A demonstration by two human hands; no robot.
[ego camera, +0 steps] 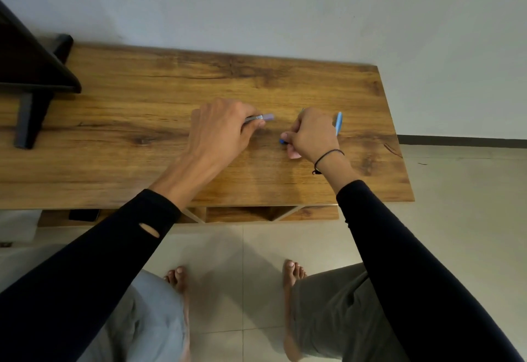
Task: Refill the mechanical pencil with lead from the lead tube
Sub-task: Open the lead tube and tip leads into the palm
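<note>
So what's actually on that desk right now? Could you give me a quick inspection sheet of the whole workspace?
Surface: wooden table, bare grain around the hands, set against a pale wall.
Job's things: lead tube, purple-ended, held in the left hand; blue mechanical pencil, held in the right hand. Whether either is open is too small to tell.
Clutter: black stand at the table's far left; a dark object on the shelf beneath, unclear.
Grippers: left hand closed on the lead tube; right hand closed on the pencil, a small blue piece at its fingertips.
Cables: nothing seen.
Surroundings: tiled floor, bare feet, black sleeves, a black cord on the right wrist.
</note>
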